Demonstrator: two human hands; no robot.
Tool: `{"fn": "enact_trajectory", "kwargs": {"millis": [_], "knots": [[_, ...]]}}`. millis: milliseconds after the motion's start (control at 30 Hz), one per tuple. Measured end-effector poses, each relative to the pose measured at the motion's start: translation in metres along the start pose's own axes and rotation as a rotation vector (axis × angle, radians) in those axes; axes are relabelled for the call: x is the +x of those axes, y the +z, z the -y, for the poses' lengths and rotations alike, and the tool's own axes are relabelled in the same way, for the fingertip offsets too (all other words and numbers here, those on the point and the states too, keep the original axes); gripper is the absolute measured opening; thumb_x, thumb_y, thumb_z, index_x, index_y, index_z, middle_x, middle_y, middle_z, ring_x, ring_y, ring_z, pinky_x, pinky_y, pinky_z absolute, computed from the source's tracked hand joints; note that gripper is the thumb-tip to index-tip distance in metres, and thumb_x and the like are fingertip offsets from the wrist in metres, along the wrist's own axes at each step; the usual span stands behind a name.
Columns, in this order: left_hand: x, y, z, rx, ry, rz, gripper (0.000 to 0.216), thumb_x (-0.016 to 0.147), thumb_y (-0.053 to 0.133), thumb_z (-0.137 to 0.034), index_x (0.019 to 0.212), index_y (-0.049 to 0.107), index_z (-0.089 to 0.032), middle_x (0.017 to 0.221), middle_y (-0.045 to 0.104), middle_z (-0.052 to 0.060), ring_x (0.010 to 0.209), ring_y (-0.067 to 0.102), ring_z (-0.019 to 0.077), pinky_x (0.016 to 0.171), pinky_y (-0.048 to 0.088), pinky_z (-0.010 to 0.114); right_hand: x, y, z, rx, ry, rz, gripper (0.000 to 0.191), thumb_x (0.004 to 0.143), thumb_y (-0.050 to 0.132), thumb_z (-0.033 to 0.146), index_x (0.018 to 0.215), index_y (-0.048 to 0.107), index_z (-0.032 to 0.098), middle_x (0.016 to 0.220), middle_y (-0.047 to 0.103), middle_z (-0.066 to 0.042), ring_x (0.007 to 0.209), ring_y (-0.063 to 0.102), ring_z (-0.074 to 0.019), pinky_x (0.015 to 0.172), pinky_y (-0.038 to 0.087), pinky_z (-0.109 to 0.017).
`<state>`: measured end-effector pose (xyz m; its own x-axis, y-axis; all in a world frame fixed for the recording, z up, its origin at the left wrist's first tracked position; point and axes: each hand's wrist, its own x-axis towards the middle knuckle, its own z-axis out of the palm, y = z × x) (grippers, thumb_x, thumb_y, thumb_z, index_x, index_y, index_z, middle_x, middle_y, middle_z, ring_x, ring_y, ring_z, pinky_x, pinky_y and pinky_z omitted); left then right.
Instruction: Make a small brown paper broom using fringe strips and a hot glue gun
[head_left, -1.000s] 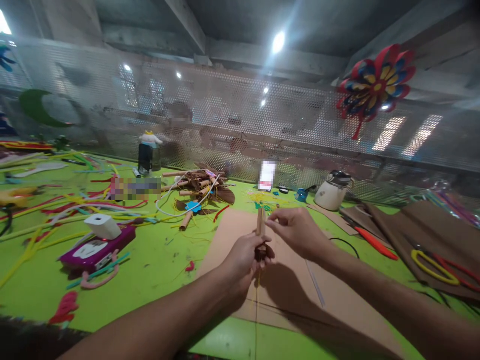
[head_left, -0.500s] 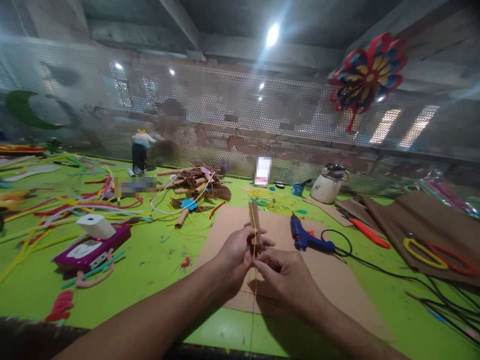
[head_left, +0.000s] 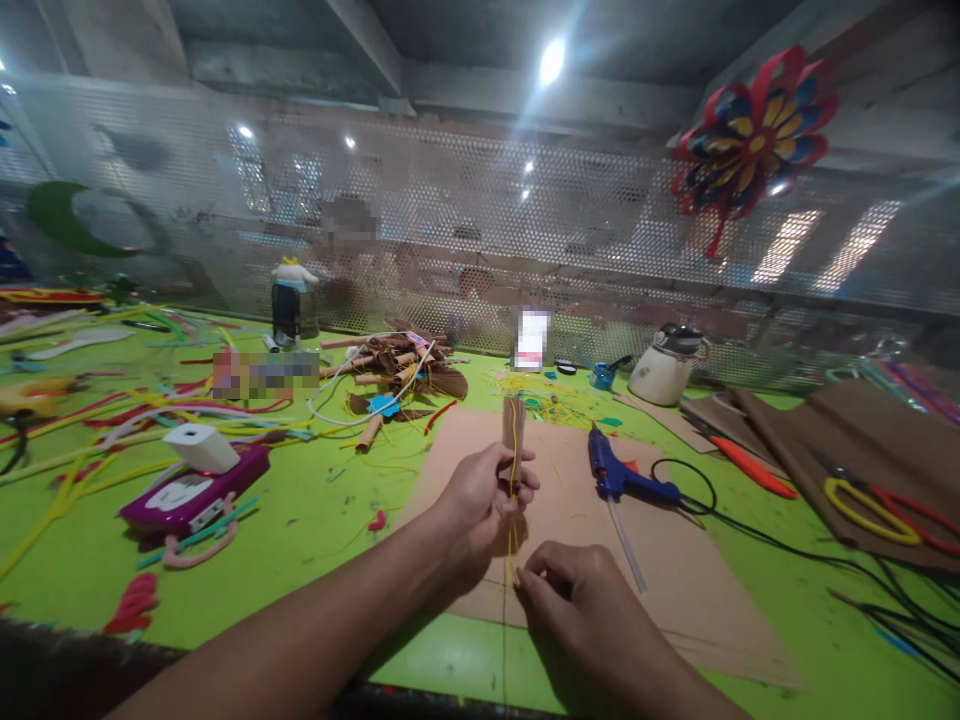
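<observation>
My left hand [head_left: 484,498] is closed around the lower part of a brown rolled paper stick [head_left: 513,437], held upright over a tan cardboard sheet [head_left: 570,520]. A thin yellow thread [head_left: 511,530] runs down from the stick. My right hand [head_left: 574,592] sits lower and nearer to me, fingers pinched on that thread below the left hand. A blue glue gun [head_left: 619,478] lies on the cardboard just right of the hands.
The green table [head_left: 315,520] is strewn with coloured strips and a pile of brown paper rolls [head_left: 397,372]. A purple device with a white block [head_left: 191,485] lies left. Yellow-handled scissors [head_left: 874,500], an orange cutter [head_left: 750,470] and black cables [head_left: 825,570] lie right. A perforated metal screen [head_left: 480,240] backs the table.
My right hand dropped from the top of the stick to below my left hand, pulling down along the yellow thread. The glue gun came into sight as the hand moved off.
</observation>
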<state>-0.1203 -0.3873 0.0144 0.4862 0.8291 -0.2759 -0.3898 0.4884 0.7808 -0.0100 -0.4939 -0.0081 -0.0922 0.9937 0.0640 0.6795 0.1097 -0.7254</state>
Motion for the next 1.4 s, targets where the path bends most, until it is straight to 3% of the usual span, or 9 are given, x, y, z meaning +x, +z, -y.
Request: {"fn": "enact_trajectory", "kwargs": {"millis": [100,200,300,400,567,667,1000,1200,1400], "knots": [[0.002,-0.003,0.003,0.041,0.024,-0.014,0.019,0.078,0.039,-0.017,0.087,0.055,-0.013,0.054,0.053,-0.001,0.035,0.035,0.0050,0.036,0.018,0.017,-0.004,-0.011,0.000,-0.158,-0.121,-0.024,0.027,0.084,0.048,0.022,0.060,0.058,0.017,0.059,0.060,-0.002,0.054,0.052,-0.0127,0.052,0.033,-0.024],[0.001,-0.003,0.007,0.077,0.042,-0.004,0.020,0.076,0.040,-0.017,0.087,0.057,-0.012,0.054,0.053,-0.002,0.032,0.029,0.0034,0.036,0.017,0.017,0.004,-0.038,0.005,-0.190,-0.260,-0.208,0.027,0.086,0.046,0.025,0.065,0.060,0.016,0.068,0.060,-0.005,0.062,0.055,-0.0151,0.059,0.038,-0.027],[-0.003,0.002,0.010,0.114,0.046,0.041,0.021,0.076,0.041,-0.018,0.087,0.058,-0.012,0.053,0.054,-0.001,0.032,0.031,0.0038,0.036,0.018,0.018,0.029,-0.066,0.010,-0.150,-0.206,-0.395,0.027,0.084,0.050,0.034,0.067,0.062,0.016,0.064,0.060,-0.004,0.056,0.053,-0.0149,0.056,0.038,-0.028],[-0.009,0.007,0.012,0.195,0.060,0.115,0.021,0.078,0.041,-0.022,0.084,0.058,-0.011,0.053,0.055,0.001,0.034,0.036,0.0053,0.036,0.015,0.019,0.060,-0.079,0.009,0.062,-0.061,-0.387,0.030,0.079,0.055,0.042,0.078,0.065,0.014,0.067,0.062,-0.004,0.052,0.054,-0.0147,0.048,0.039,-0.027],[-0.018,0.011,0.012,0.239,0.057,0.215,0.023,0.078,0.040,-0.026,0.087,0.057,-0.013,0.052,0.055,0.000,0.034,0.032,0.0054,0.038,0.013,0.020,0.086,-0.076,-0.001,0.258,0.023,-0.464,0.053,0.076,0.056,0.054,0.107,0.054,0.011,0.064,0.059,-0.001,0.048,0.053,-0.0130,0.037,0.035,-0.022],[-0.021,0.012,0.012,0.238,0.052,0.235,0.021,0.078,0.041,-0.026,0.087,0.056,-0.014,0.052,0.052,-0.002,0.036,0.030,0.0058,0.040,0.014,0.020,0.086,-0.076,-0.002,0.317,0.009,-0.439,0.055,0.072,0.061,0.051,0.111,0.054,0.012,0.068,0.060,-0.002,0.050,0.052,-0.0123,0.037,0.035,-0.021],[-0.022,0.009,0.017,0.463,0.119,0.232,0.031,0.089,0.038,-0.038,0.087,0.059,-0.016,0.052,0.050,-0.002,0.042,0.034,0.0077,0.044,0.023,0.020,0.090,-0.071,-0.011,0.392,0.016,-0.452,0.017,0.068,0.059,0.030,0.074,0.063,0.014,0.056,0.055,0.002,0.045,0.044,-0.0096,0.043,0.033,-0.024],[-0.022,0.012,0.018,0.549,0.179,0.244,0.046,0.090,0.035,-0.054,0.088,0.060,-0.016,0.052,0.048,-0.002,0.043,0.036,0.0085,0.044,0.026,0.022,0.089,-0.069,-0.014,0.392,-0.007,-0.507,0.017,0.068,0.059,0.029,0.074,0.063,0.014,0.052,0.052,0.004,0.044,0.043,-0.0100,0.045,0.035,-0.025],[-0.017,0.009,0.022,0.502,0.144,0.247,0.035,0.087,0.047,-0.048,0.083,0.059,-0.015,0.053,0.046,-0.003,0.042,0.033,0.0069,0.043,0.021,0.022,0.091,-0.065,-0.021,0.379,-0.027,-0.538,0.017,0.070,0.059,0.031,0.074,0.063,0.015,0.060,0.057,0.000,0.048,0.045,-0.0109,0.047,0.037,-0.025]]}}
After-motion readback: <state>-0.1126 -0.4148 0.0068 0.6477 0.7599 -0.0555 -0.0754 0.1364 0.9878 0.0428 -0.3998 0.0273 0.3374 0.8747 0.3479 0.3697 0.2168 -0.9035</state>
